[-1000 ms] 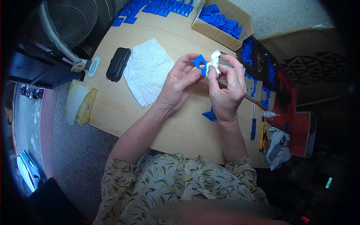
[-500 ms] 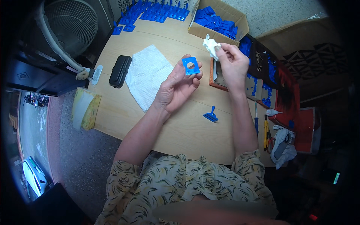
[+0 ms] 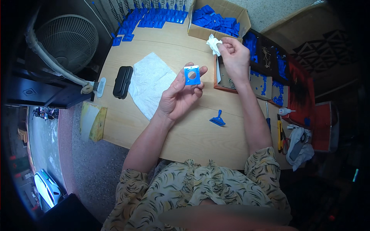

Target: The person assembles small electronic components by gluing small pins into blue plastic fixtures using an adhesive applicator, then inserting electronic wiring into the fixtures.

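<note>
A flat blue square plate with a round hole [image 3: 188, 81] is held up between the thumb and fingers of my left hand [image 3: 175, 99], above the middle of the table. Light glints on the plate's upper edge. My right hand [image 3: 236, 57], farther right, pinches a crumpled white tissue [image 3: 213, 44], apart from the plate. On the wood below lies a small blue part with a short handle and a wide base [image 3: 218, 119]. A white paper towel [image 3: 150, 82] is spread beside my left hand, with a black oblong case [image 3: 123, 82] at its left.
Blue parts, some with springs, stand in rows [image 3: 162, 17] at the far edge. A cardboard box [image 3: 244, 23] of blue pieces and compartment trays [image 3: 262, 86] line the right. Nearer are a yellow cutter [image 3: 280, 134], a screwdriver [image 3: 268, 115] and a cloth [image 3: 298, 154]. A fan [image 3: 63, 44] stands left.
The plate has tilted in my left hand, so its upper edge now shines. My right hand still grips the tissue. The whole view has shifted slightly.
</note>
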`<state>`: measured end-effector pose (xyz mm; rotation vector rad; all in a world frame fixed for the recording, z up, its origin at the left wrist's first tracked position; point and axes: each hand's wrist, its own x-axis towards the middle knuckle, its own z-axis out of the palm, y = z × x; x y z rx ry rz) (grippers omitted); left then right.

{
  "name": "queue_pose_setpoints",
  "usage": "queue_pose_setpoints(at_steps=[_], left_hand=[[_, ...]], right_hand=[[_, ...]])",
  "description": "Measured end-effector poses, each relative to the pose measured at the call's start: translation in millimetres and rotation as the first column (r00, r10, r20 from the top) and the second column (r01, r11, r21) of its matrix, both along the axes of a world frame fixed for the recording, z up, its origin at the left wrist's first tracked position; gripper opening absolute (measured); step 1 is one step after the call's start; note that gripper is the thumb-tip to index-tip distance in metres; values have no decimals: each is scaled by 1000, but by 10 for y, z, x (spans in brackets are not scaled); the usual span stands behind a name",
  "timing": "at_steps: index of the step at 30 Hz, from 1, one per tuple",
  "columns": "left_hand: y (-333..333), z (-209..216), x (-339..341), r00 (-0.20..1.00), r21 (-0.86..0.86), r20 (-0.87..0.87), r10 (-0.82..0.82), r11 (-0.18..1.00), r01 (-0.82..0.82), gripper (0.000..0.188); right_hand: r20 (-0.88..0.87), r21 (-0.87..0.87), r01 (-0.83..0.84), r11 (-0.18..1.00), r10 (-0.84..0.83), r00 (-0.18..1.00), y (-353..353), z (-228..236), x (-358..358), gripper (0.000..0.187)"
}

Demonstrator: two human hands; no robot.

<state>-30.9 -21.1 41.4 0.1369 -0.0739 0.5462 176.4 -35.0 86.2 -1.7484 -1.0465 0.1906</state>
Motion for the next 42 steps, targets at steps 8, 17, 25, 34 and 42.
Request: queue_pose_setpoints(at_steps=[8, 17, 25, 34, 42], left_hand=[[8, -10, -5, 997, 28, -64, 51, 998, -49, 61], [-13, -30, 27, 981, 110, -174, 90, 991, -72, 60], [-16, -19, 16, 971, 152, -215, 106, 986, -74, 63], [-23, -28, 29, 975, 182, -196, 100, 981, -64, 63], [-16, -37, 35, 975, 163, -205, 89, 985, -56, 62]], right_hand=[[-500, 197, -252, 947, 318, 806, -687, 292, -526, 24], [-651, 267, -234, 935, 354, 671, -693, 93, -497, 16], [-538, 174, -317, 933, 359, 763, -707, 163, -476, 7], [-432, 67, -390, 919, 379, 818, -701, 154, -482, 21], [-606, 158, -469, 869, 461, 649, -705, 121, -425, 22]])
